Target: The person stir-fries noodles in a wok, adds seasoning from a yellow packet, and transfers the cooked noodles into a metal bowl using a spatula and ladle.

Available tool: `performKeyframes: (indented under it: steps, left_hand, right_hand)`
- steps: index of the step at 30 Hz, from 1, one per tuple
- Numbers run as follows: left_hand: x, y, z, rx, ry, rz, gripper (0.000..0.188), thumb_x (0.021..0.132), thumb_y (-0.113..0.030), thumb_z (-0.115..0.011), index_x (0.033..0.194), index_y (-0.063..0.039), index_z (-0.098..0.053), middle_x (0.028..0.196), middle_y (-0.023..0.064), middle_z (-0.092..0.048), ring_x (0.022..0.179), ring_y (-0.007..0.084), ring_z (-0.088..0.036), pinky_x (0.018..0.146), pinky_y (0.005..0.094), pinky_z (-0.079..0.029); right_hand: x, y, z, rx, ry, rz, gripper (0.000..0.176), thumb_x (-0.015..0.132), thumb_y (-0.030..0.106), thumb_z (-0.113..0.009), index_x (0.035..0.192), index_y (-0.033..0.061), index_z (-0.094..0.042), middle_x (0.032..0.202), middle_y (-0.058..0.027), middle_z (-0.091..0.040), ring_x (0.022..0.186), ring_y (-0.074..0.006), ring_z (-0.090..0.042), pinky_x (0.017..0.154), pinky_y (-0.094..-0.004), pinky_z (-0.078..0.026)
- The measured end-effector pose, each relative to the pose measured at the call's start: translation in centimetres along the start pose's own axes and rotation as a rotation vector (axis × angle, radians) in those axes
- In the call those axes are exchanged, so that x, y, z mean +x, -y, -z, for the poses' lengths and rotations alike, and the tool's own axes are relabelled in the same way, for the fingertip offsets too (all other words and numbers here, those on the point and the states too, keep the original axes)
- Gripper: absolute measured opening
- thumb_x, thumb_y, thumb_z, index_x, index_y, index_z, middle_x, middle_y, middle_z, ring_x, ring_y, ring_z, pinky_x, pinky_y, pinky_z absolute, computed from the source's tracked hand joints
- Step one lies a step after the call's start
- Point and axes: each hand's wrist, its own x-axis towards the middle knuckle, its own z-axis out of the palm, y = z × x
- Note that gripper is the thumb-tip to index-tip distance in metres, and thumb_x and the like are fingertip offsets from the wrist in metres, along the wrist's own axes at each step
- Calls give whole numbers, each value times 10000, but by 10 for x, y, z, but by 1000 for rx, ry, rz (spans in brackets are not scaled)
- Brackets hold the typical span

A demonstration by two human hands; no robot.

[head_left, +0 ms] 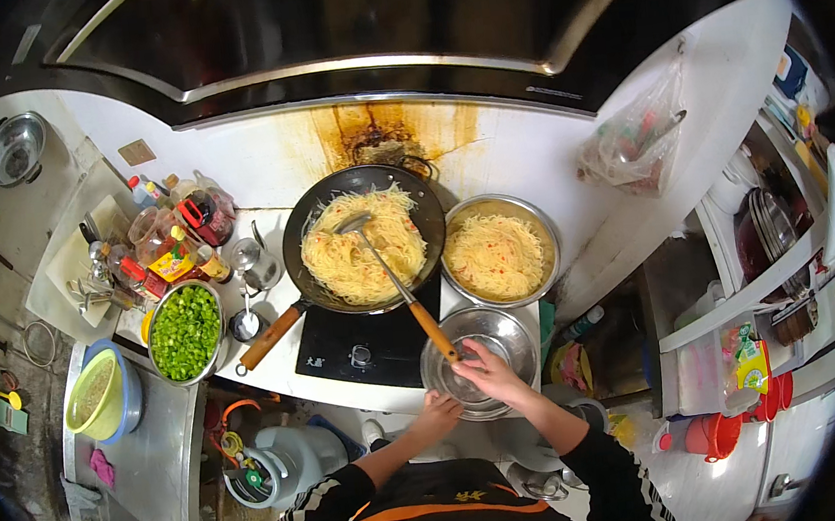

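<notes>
A black wok (297,219) with a wooden handle sits on an induction cooktop (373,347) and holds pale shredded food with red bits. A metal spatula (381,260) lies in it, its wooden handle slanting over the near rim. My right hand (490,371) has its fingers spread beside that handle's end, above a steel bowl (519,337); whether it touches the handle I cannot tell. My left hand (439,411), fingers curled, is at the bowl's near left rim; its grip is unclear. Behind that bowl stands another steel bowl (553,262) heaped with the same shreds.
Left of the wok are a bowl of chopped green peppers (185,332), a seasoning dish (246,326) and sauce bottles (168,254). The wok's handle (270,339) juts over the counter's front. A range hood (378,83) overhangs the back. A gas cylinder (304,452) stands below left.
</notes>
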Motion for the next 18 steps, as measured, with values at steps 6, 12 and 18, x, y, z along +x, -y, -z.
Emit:
performKeyframes:
  steps: [6, 12, 18]
  left_hand:
    - [-33, 21, 86, -130, 91, 47, 401, 824, -355, -623, 1124, -97, -557, 1180, 75, -537, 1153, 221, -461, 974, 469, -286]
    - [-124, 88, 163, -323, 83, 430, 316, 768, -251, -711, 1013, -79, -610, 968, 94, -627, 954, 242, -573, 865, 400, -391]
    - [-112, 108, 282, -138, -228, 285, 303, 721, -179, -714, 976, -51, -610, 924, 105, -616, 881, 294, -557, 842, 406, -398]
  right_hand:
    - [50, 14, -28, -390, -41, 117, 812, 730, 347, -769, 1323, -7, -344, 1055, -163, -564, 906, -287, -586, 775, -357, -488]
    - [57, 107, -13, -1448, -214, 383, 590, 763, 89, -587, 1316, 48, -387, 1047, -211, -571, 727, -340, -627, 578, -407, -516]
    - [-33, 192, -12, -1469, -105, 340, 533, 746, 76, -603, 1268, 78, -500, 815, -178, -622, 619, -310, -621, 532, -403, -516]
